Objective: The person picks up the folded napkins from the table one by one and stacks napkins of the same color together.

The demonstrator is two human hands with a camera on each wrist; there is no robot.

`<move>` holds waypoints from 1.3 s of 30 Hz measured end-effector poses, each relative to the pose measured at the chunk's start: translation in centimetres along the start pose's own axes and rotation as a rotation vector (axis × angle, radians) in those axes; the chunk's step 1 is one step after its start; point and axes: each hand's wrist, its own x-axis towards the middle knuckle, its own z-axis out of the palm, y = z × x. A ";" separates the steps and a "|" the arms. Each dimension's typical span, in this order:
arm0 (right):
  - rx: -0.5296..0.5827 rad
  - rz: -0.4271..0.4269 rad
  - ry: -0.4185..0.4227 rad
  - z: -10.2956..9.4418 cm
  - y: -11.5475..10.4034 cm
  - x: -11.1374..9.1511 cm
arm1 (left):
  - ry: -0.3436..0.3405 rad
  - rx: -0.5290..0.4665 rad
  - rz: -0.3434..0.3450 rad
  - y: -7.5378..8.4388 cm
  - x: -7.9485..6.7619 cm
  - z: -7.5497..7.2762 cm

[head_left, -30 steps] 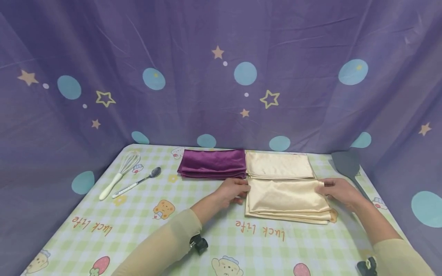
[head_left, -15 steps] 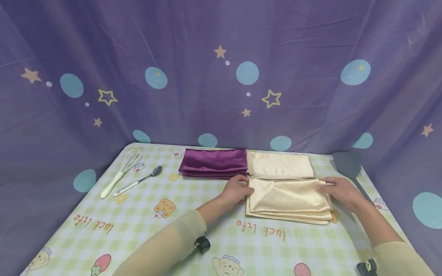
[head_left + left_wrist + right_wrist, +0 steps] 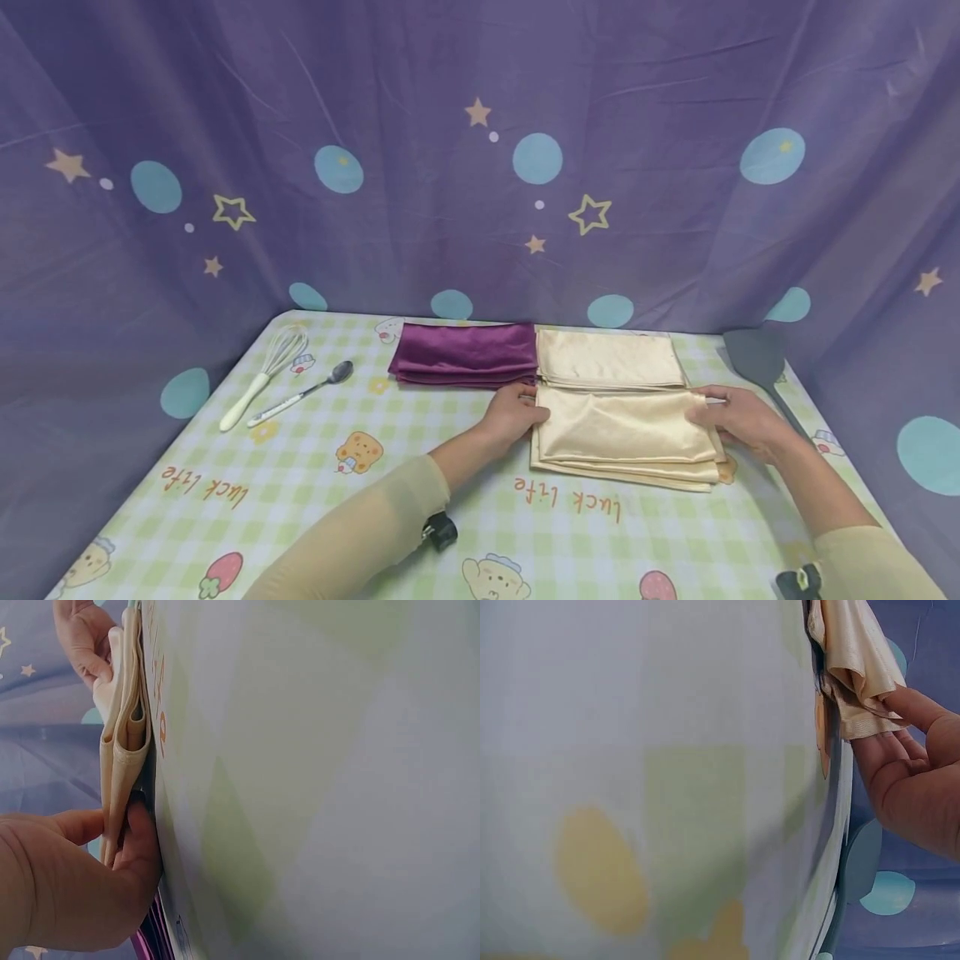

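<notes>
A folded cream satin cloth (image 3: pixel 626 429) lies in layers at the front right of the group of cloths. My left hand (image 3: pixel 510 419) pinches its left edge, and my right hand (image 3: pixel 742 423) pinches the right edge. In the left wrist view, the left thumb is above the folded layers and the fingers (image 3: pixel 141 840) go beneath them. The right wrist view has the right hand (image 3: pixel 922 776) gripping the cloth's corner, thumb on top, fingers under. Behind lies another folded cream cloth (image 3: pixel 611 360); to its left is a folded purple satin cloth (image 3: pixel 465 352).
A whisk (image 3: pixel 262 379) and a spoon (image 3: pixel 300 397) lie at the left of the checked tablecloth (image 3: pixel 420 533). A grey spatula (image 3: pixel 753 358) lies at the far right, beyond the right hand. A purple curtain (image 3: pixel 420 208) rises behind the table's back edge.
The left hand has moved in from beside the cloth and now grips its left edge. The right hand keeps its hold, and the front cloth's lower layers have shifted slightly.
</notes>
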 end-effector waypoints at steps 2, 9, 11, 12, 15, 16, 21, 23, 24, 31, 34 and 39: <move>0.026 0.002 0.001 0.1 0.0 0.0 | -0.004 -0.005 -0.003 0.0 0.1 0.0; 0.077 -0.010 -0.008 -0.2 0.3 0.2 | -0.019 -0.100 0.000 -0.3 0.4 -0.1; 0.086 -0.017 -0.013 -0.3 0.4 0.3 | -0.021 -0.131 0.004 -0.3 0.5 0.0; 0.090 -0.019 -0.013 -0.3 0.4 0.3 | -0.019 -0.145 0.003 -0.3 0.6 0.0; 0.096 -0.022 -0.019 -0.4 0.4 0.3 | -0.010 -0.172 -0.004 -0.3 0.7 0.0; 0.096 -0.024 -0.019 -0.5 0.3 0.3 | -0.006 -0.177 -0.005 -0.3 0.7 0.0; 0.081 -0.029 -0.015 -0.7 0.0 0.2 | 0.003 -0.168 0.001 -0.2 0.8 -0.2; 0.075 -0.030 -0.015 -0.8 -0.2 0.2 | 0.001 -0.170 0.007 -0.1 0.9 -0.3; 0.075 -0.033 -0.018 -0.9 -0.3 0.2 | -0.002 -0.178 0.011 -0.1 0.9 -0.4; 0.075 -0.033 -0.027 -0.9 -0.9 0.2 | -0.008 -0.189 0.033 0.2 1.2 -0.7; 0.050 -0.037 -0.025 -1.1 -1.1 0.3 | -0.002 -0.192 0.026 0.3 1.3 -0.8; 0.045 -0.027 -0.014 -1.3 -1.2 0.8 | -0.012 -0.209 0.035 0.5 1.6 -1.0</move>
